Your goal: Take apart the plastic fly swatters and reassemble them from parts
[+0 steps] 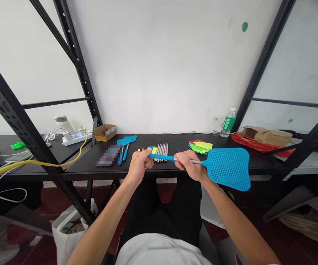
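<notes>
A blue fly swatter (227,168) is held sideways above the table's front edge, its perforated head to the right. My left hand (140,163) is closed round the end of its blue handle. My right hand (189,164) is closed round the metal rod near the head. Behind my hands lie several metal rods (163,150) in a row, with yellow handles (154,150) partly hidden by my left hand. Loose swatter heads (201,146) in yellow, green, red and blue are piled to the right. Two other blue fly swatters (127,141) lie to the left.
On the black table (145,140) are a small cardboard box (104,133), a blurred-out flat object (109,156) and a water bottle (228,123). A yellow cable (73,162) hangs by the left shelf post. Cardboard packaging (266,137) lies at the right.
</notes>
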